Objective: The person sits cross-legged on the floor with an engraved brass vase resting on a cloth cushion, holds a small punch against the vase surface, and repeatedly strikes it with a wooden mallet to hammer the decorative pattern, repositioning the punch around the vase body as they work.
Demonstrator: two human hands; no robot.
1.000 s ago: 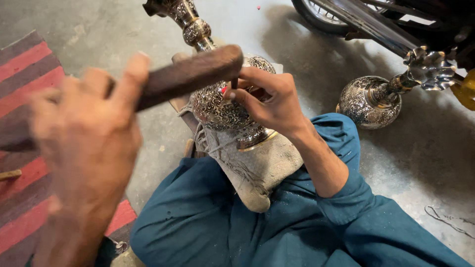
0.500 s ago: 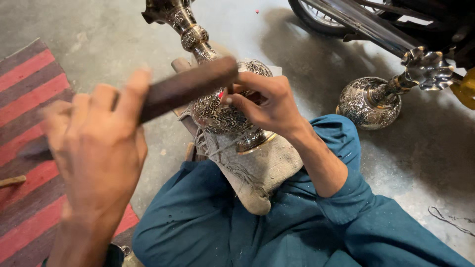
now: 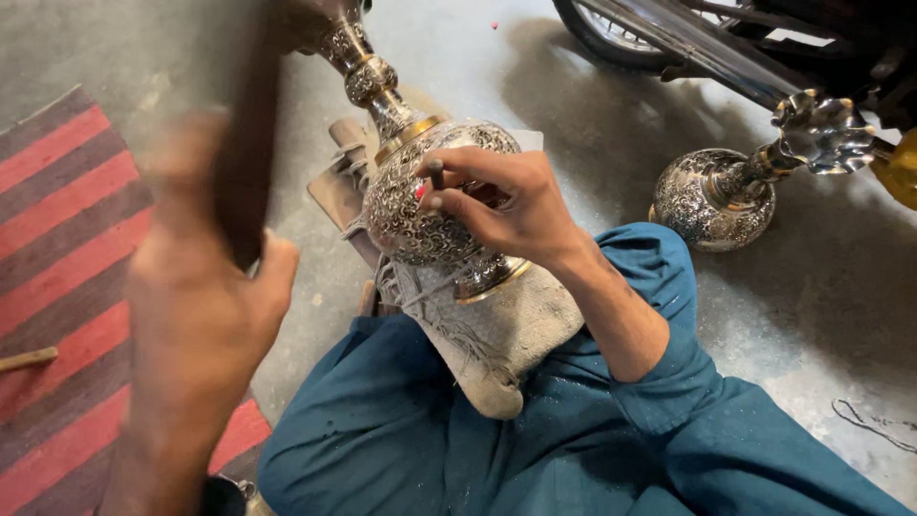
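The engraved silver vase [image 3: 430,205] lies tilted on a grey cushion [image 3: 497,334] over the person's lap, neck pointing away. The right hand [image 3: 506,205] pinches a small punch [image 3: 436,173] against its belly, as before. The left hand [image 3: 196,306], blurred, has swung its wooden mallet [image 3: 244,162] from level to upright. A second vase [image 3: 721,196] stands on the concrete floor [image 3: 812,306].

Second engraved vase [image 3: 714,198], striped rug [image 3: 57,248], perhaps a motorcycle [image 3: 726,48].
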